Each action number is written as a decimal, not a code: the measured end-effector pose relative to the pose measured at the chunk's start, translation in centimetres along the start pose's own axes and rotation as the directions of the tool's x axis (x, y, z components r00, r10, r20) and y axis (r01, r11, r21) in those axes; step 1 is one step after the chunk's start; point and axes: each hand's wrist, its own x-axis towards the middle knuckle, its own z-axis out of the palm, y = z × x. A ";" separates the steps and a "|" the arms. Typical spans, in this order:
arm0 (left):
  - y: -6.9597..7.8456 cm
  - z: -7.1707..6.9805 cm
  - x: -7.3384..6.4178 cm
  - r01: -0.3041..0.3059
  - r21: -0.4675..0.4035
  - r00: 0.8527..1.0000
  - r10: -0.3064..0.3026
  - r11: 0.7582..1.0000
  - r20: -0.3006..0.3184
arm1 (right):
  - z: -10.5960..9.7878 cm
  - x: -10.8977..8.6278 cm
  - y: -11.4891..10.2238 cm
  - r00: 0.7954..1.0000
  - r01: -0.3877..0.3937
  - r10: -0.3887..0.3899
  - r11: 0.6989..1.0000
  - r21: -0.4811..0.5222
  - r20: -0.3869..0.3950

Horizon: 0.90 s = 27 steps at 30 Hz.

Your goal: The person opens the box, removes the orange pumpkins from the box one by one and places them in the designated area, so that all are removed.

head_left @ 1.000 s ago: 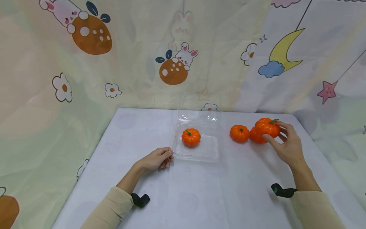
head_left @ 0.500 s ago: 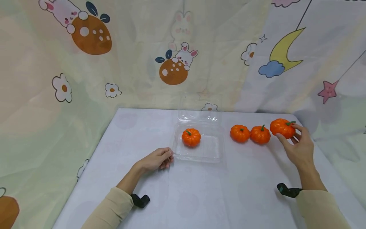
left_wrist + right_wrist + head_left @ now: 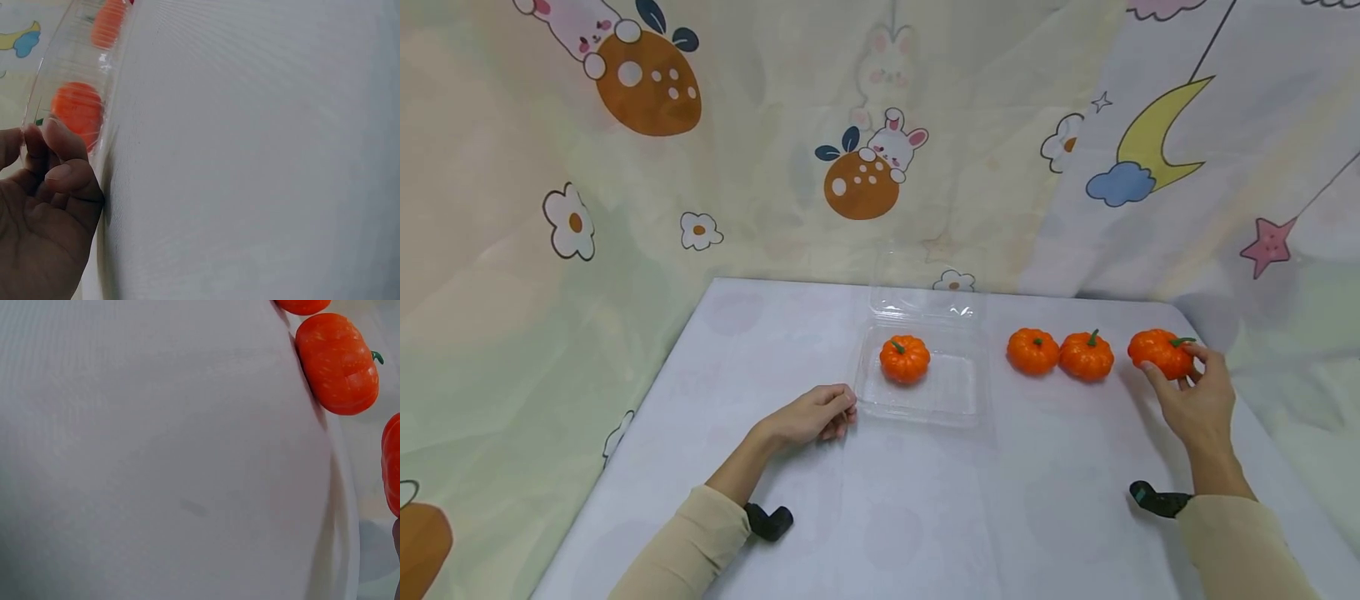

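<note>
Four-lobed detail aside, small orange toy pumpkins with green stems are the things at hand. My right hand (image 3: 1201, 398) grips one pumpkin (image 3: 1159, 353) at the table's right side, thumb in front and fingers behind; whether it touches the table I cannot tell. In the right wrist view this pumpkin (image 3: 392, 465) is cut off by the edge. My left hand (image 3: 812, 414), fingers curled, pinches the front left edge of a clear plastic clamshell container (image 3: 951, 410). The container's lid stands raised at the back, and one pumpkin (image 3: 905, 360) sits inside on the left.
Two more pumpkins, a left one (image 3: 1032, 351) and a right one (image 3: 1086, 357), rest side by side between the container and my right hand. A white cloth covers the table (image 3: 917, 517). A printed curtain (image 3: 760, 150) hangs behind it.
My right hand has carried its pumpkin rightward and slightly down, away from the pumpkin it had overlapped. My left hand and the container stay in place. The head view has shifted slightly.
</note>
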 end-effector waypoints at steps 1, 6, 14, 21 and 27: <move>0.1 0.0 0.0 0.001 0.002 1.000 -0.001 1.000 0.000 | 0.0 0.1 0.2 1.000 -0.010 0.010 1.000 -0.006 0.008; 0.3 -0.1 0.2 0.001 0.000 1.000 -0.001 1.000 0.000 | -0.1 0.2 1.0 0.998 -0.036 0.039 0.998 -0.053 0.046; 0.3 -0.1 0.4 -0.013 0.000 1.000 0.013 1.000 0.007 | 0.1 0.2 1.9 0.995 -0.071 0.079 0.991 -0.116 0.060; 0.2 -0.1 0.3 -0.005 0.002 1.000 0.005 1.000 0.001 | 0.4 0.5 2.3 0.994 -0.078 0.088 0.987 -0.140 0.069; 0.2 0.0 0.2 0.001 -0.002 1.000 -0.001 1.000 0.001 | 0.6 0.5 2.4 0.990 -0.070 0.086 0.987 -0.143 0.110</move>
